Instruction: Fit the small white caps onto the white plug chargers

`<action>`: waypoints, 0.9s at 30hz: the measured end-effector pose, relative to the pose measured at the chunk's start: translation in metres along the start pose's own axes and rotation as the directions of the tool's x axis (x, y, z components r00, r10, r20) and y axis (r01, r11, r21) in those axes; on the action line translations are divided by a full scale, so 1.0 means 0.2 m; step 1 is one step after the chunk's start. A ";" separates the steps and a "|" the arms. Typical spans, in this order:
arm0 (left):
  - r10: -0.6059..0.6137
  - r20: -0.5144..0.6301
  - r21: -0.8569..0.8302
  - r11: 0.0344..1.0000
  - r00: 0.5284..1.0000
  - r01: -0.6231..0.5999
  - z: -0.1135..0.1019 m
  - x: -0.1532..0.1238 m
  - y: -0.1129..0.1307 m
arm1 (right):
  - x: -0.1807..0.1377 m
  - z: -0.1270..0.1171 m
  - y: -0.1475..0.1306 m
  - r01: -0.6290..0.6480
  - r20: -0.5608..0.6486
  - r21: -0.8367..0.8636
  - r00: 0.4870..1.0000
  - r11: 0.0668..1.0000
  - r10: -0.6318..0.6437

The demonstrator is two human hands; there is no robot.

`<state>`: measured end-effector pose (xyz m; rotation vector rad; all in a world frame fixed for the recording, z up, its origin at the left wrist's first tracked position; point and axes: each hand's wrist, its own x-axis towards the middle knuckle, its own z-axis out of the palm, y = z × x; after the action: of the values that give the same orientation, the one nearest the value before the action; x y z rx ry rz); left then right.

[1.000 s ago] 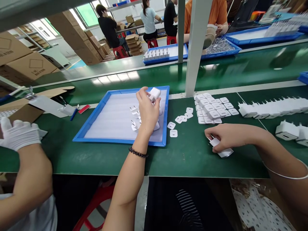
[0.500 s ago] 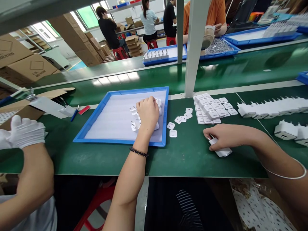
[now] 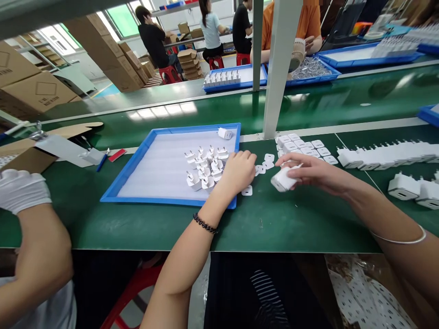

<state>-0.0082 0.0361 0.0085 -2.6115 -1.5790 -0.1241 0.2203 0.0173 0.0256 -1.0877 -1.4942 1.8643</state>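
My right hand [image 3: 302, 171] grips a white charger [image 3: 284, 179] above the green bench, its fingers and thumb around the sides. Over the right rim of a blue tray [image 3: 140, 201] is my left hand [image 3: 242, 168], fingers curled and pointing down. Whatever lies under those fingertips is hidden. Small white square plates [image 3: 269, 157] lie loose between my two hands, and another plate [image 3: 247, 190] sits just below my left hand. In the tray stands a cluster of white plug pieces with metal prongs [image 3: 205, 170]; a single charger [image 3: 225, 133] lies in its far right corner.
Stacked white plates [image 3: 317, 148] lie behind my right hand. A row of chargers [image 3: 387, 154] and larger white chargers [image 3: 404, 186] stand at right. A metal post [image 3: 276, 73] rises behind the tray. At left, a co-worker's gloved hand [image 3: 24, 189] is near an open carton [image 3: 30, 160].
My left hand has moved right from the plug pieces to the tray's right rim. My right hand has raised the charger, brought it left and turned it.
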 end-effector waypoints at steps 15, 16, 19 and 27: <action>-0.129 0.125 -0.142 0.979 0.984 0.146 0.13 0.01 0.07 | 0.03 0.00 0.05 0.048 -0.169 0.406 0.985 0.913 0.024; -0.130 0.127 -0.142 0.979 0.983 0.148 0.13 0.01 0.07 | 0.03 0.00 0.05 0.039 -0.157 0.397 0.987 0.917 0.026; -0.111 0.148 -0.150 0.980 0.983 0.133 0.12 0.01 0.07 | 0.03 0.00 0.06 0.022 -0.148 0.412 0.988 0.911 0.044; -0.079 0.202 -0.166 0.979 0.976 0.114 0.09 0.01 0.05 | 0.05 0.00 0.06 0.019 -0.204 0.483 0.975 0.875 0.092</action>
<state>0.0029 0.0355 -0.0091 -2.7535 -1.8403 -0.0158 0.2156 0.0226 0.0110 -1.0361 -0.8182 1.9234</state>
